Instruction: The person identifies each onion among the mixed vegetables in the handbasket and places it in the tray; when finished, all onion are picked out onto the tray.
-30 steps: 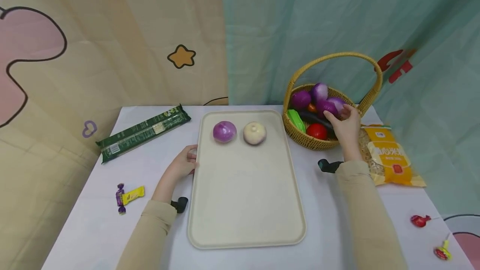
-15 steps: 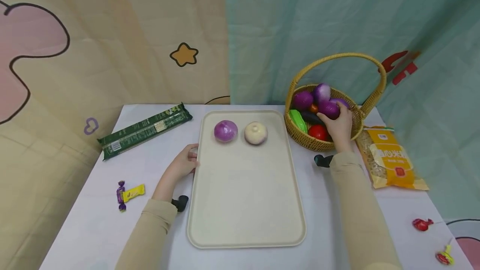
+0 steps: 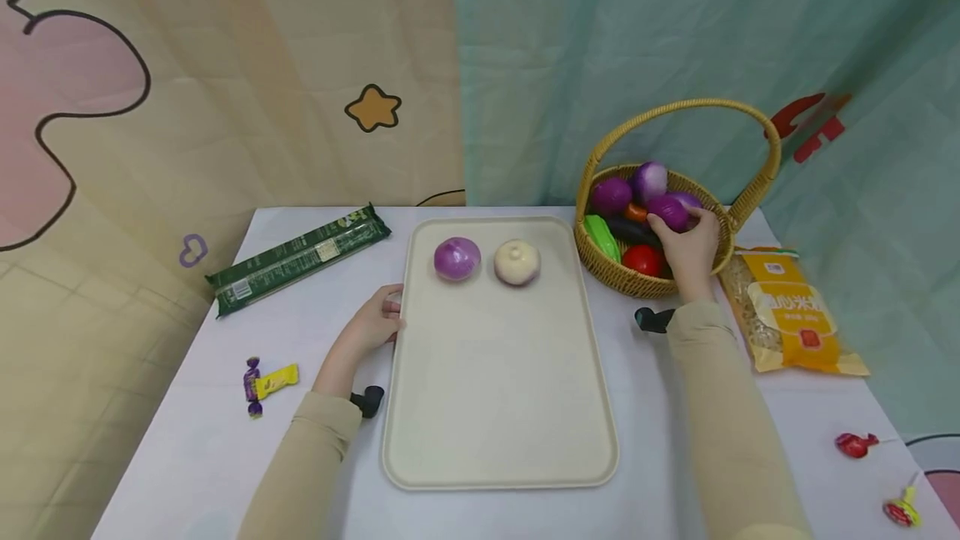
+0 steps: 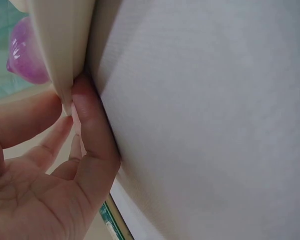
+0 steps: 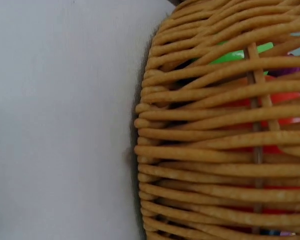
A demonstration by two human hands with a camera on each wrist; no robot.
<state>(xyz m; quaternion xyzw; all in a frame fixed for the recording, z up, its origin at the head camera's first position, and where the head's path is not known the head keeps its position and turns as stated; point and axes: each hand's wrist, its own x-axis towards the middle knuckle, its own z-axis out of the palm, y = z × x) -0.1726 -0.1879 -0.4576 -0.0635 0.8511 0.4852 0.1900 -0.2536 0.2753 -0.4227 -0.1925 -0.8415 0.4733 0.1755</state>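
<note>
At the cream tray (image 3: pixel 502 390), my left hand (image 3: pixel 371 323) pinches the left rim; in the left wrist view the thumb lies over the edge and a finger underneath. Toward the tray's far end sit a purple onion (image 3: pixel 457 259) and a pale, purple-bottomed onion (image 3: pixel 517 262). My right hand (image 3: pixel 692 252) reaches into the wicker basket (image 3: pixel 626 280), thumb and fingers about another purple onion (image 3: pixel 667 212). Around it in the basket are more purple onions (image 3: pixel 611 195), a dark eggplant (image 3: pixel 632 230), a green pepper (image 3: pixel 602 237) and a red tomato (image 3: pixel 642 260). The right wrist view shows only basket weave (image 5: pixel 214 155) and tabletop.
A green packet (image 3: pixel 300 259) lies at the back left, with two wrapped candies (image 3: pixel 276 381) nearer. Right of the basket is a yellow food bag (image 3: pixel 795 311); two lollipops (image 3: pixel 857 444) lie near the right edge. The basket's tall handle (image 3: pixel 682 104) arches over its contents.
My right hand drew back slightly toward the basket's near side, then moved forward again to the purple onion. The left hand stays at the tray rim. The head view shifted a little.
</note>
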